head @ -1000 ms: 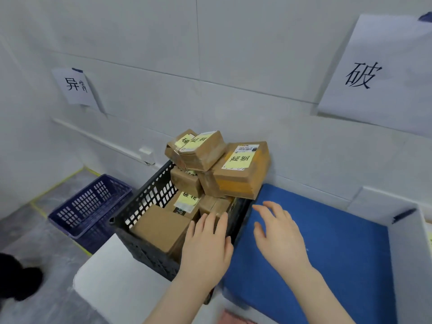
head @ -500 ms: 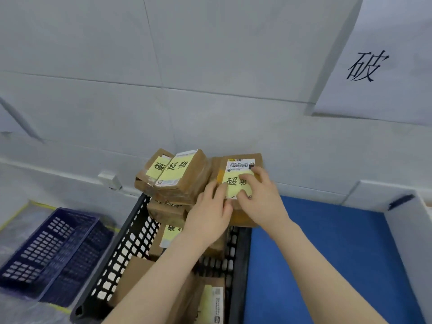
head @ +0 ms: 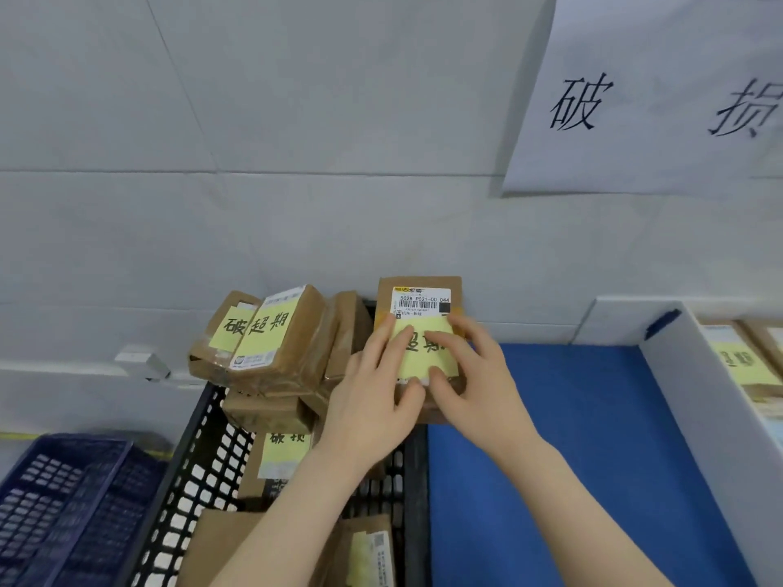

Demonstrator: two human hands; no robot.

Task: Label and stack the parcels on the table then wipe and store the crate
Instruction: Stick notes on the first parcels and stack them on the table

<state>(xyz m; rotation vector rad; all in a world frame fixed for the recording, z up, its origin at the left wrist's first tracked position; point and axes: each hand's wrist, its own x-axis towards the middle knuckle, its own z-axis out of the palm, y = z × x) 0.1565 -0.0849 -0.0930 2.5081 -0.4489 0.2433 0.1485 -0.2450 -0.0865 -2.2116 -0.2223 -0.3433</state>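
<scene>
Black crate (head: 190,472) holds piled labelled parcels (head: 275,336); far-right top parcel (head: 423,305) lies under left grip (head: 373,391) & right grip (head: 478,387), both w/ straight fingers (head: 455,345) pressing its yellow label (head: 417,362).

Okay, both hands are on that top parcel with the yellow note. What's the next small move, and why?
Probably lift the parcel off the pile and carry it right, onto the blue surface. The left hand and right hand both lie on its yellow note. The parcel sits atop the heap at the right wall of the black crate, with the blue surface directly alongside.
</scene>
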